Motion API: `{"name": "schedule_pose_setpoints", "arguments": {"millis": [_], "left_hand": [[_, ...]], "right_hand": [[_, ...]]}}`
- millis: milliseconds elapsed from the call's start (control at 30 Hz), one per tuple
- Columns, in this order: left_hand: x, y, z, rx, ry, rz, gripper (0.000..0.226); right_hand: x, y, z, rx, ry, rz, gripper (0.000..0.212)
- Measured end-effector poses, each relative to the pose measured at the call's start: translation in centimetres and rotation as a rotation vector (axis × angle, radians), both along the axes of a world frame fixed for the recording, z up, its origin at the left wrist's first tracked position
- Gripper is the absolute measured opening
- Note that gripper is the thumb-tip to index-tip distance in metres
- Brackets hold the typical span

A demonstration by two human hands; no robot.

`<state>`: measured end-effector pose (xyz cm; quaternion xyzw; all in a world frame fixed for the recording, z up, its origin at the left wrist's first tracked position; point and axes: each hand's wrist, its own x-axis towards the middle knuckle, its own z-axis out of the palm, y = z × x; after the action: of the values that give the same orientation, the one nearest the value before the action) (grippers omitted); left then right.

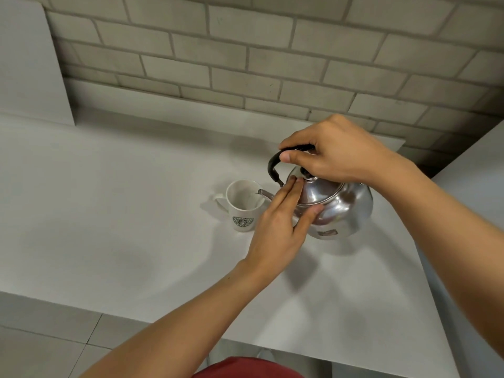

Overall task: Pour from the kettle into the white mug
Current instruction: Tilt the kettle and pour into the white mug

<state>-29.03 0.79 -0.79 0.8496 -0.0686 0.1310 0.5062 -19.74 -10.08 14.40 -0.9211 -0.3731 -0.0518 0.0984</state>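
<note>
A shiny steel kettle point(338, 207) is tilted to the left, its spout tip over the rim of the white mug point(243, 207). The mug stands upright on the white counter point(122, 214), with a green logo facing me and its handle to the left. My right hand point(335, 152) is closed around the kettle's black handle above the lid. My left hand point(281, 222) lies flat against the lid and the near side of the kettle, fingers extended and pressing on it. A thin stream seems to run into the mug, but it is faint.
A grey brick wall point(272, 50) rises behind the counter. A white panel point(30, 64) stands at the far left and another white surface point(480, 170) at the right. The counter's front edge point(136, 315) is near me, with tiled floor point(41, 350) below.
</note>
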Motion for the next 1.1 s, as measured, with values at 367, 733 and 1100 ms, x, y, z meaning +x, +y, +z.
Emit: {"name": "schedule_pose_setpoints", "arguments": {"millis": [367, 733, 1100], "left_hand": [[0.2, -0.6, 0.5, -0.15, -0.002, 0.01, 0.063], [0.3, -1.0, 0.8, -0.253, -0.003, 0.028, 0.06], [0.4, -1.9, 1.5, -0.315, 0.013, 0.039, 0.064]], "right_hand": [[0.2, 1.4, 1.4, -0.112, 0.022, 0.012, 0.03], [0.8, 1.9, 1.9, -0.174, 0.034, 0.053, 0.023], [0.5, 1.9, 3.4, -0.211, 0.03, 0.068, 0.024]]}}
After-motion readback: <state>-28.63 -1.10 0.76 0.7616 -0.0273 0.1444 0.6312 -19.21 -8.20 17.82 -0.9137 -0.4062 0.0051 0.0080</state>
